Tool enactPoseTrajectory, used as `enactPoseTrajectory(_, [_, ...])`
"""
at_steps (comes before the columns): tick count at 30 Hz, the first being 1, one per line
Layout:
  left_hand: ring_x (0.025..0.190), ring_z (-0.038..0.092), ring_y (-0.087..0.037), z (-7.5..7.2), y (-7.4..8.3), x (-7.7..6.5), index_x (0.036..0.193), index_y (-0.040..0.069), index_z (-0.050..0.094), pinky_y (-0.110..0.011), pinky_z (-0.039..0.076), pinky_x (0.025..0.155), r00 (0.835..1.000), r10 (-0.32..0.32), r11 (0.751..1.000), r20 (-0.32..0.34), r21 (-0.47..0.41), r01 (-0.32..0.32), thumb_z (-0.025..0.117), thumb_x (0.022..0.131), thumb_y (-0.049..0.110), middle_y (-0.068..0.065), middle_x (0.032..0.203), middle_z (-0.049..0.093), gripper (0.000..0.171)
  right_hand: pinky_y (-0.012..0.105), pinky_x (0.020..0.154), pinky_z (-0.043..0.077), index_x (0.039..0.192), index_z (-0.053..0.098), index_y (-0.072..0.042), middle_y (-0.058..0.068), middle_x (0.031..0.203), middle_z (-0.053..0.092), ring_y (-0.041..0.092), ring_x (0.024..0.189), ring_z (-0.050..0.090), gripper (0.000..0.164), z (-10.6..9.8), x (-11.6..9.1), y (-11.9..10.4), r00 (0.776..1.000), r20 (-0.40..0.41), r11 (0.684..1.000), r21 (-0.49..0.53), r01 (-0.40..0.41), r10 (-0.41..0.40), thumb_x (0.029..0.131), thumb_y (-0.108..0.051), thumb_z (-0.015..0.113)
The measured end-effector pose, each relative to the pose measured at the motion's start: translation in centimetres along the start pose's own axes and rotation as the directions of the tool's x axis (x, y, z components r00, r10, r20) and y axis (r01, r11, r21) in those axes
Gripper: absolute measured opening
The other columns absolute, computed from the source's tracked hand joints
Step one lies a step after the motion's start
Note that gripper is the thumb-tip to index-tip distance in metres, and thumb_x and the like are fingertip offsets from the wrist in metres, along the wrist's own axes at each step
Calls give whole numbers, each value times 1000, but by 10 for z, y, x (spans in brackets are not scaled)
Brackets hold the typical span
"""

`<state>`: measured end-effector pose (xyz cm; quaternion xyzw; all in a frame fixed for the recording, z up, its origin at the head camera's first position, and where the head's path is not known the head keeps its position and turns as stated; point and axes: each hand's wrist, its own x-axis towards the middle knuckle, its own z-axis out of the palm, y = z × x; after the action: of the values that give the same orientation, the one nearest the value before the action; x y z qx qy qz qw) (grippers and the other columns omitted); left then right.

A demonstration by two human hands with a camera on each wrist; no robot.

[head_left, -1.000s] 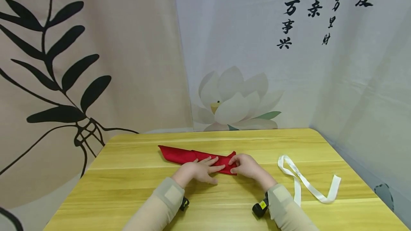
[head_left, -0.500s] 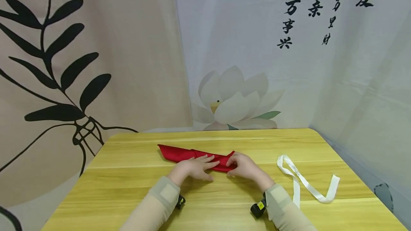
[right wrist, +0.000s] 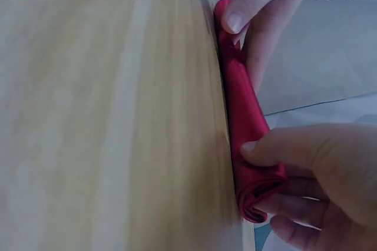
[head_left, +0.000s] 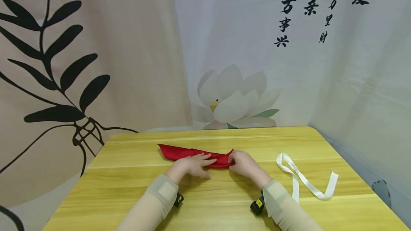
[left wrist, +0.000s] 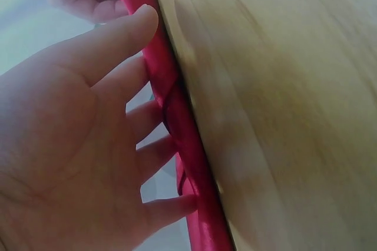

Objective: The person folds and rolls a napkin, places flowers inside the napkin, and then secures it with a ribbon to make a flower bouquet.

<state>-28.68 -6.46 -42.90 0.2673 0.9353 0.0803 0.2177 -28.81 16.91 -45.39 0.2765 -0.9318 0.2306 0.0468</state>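
Observation:
A red satin-like cloth [head_left: 176, 152], rolled into a long narrow bundle, lies slantwise on the wooden table. My left hand [head_left: 192, 165] rests on its middle with fingers spread and fairly straight; in the left wrist view the fingertips touch the roll [left wrist: 188, 127]. At the cloth's right end, my right hand [head_left: 244, 164] pinches the roll. The right wrist view shows its thumb on the near side of the cloth [right wrist: 246, 101], the other fingers behind, and spiral layers at the roll's end. Part of the cloth is hidden under both hands.
A white ribbon [head_left: 331, 186] lies in a loose bend on the table [head_left: 128, 177], right of my right forearm. Small black cameras [head_left: 257, 206] sit at both wrists. A printed cloth backdrop [head_left: 144, 63] hangs behind the table's far edge.
The near edge of the cloth's right end has shifted away from me, making the roll narrower there. My right fingers have closed further round that end; my left hand has moved slightly left.

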Motion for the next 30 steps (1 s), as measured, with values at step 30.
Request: enactPoseTrajectory(30, [96,59,-15,-25,-20,-2,103,18,66,-37,46,88,983,80,995,-165,65,-70,55,99,18,5,96,63,11,27,55,39,84,63,-9,-4,72,57,12,60,47,6,-7,1,7,992,91,955,275,-110,89,87,-13,63])
